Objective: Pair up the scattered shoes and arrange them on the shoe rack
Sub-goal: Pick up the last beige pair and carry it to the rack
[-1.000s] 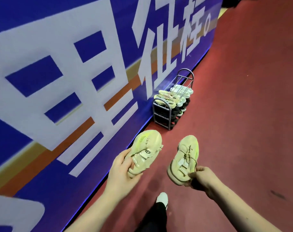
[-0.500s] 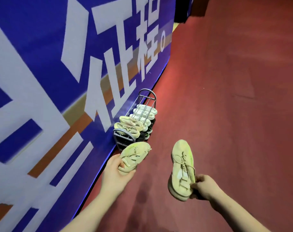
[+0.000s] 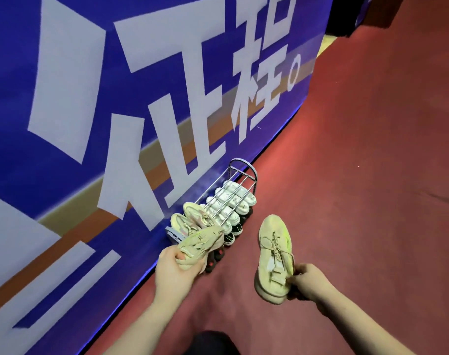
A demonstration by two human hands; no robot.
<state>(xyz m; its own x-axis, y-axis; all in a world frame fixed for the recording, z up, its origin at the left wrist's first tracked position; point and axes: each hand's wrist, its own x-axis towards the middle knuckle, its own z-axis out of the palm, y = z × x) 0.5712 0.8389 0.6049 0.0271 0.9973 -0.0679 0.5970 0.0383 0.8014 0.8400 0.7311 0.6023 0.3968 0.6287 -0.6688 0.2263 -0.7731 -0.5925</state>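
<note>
Beige-yellow trainer, left (image 3: 200, 243): gripped at the heel end by the left hand (image 3: 172, 267), fingers curled round it. The toe points away from the hand and overlaps the near end of the shoe rack (image 3: 172, 233).
Beige-yellow trainer, right (image 3: 273, 257): laces up and toe pointing away. The right hand (image 3: 308, 281) pinches it at the heel end, fingers closed on the collar, and holds it above the red floor (image 3: 359, 201), to the right of the rack and apart from it.
Rack: metal rods, set against the foot of the banner just beyond the left hand.
Rack contents: a beige pair (image 3: 192, 219) nearest the hand, white trainers (image 3: 233, 198) beyond, dark shoes (image 3: 233, 233) on the tier below.
Writing: blue banner (image 3: 13, 149) with large white characters (image 3: 261, 80) reading "征程", then a ring-shaped full stop. Marks on the shoes are too blurred to read.
Change: half a second ago the left trainer was short of the rack; now it overlaps its near end, and the rack is closer to both hands. Both grips are unchanged.
</note>
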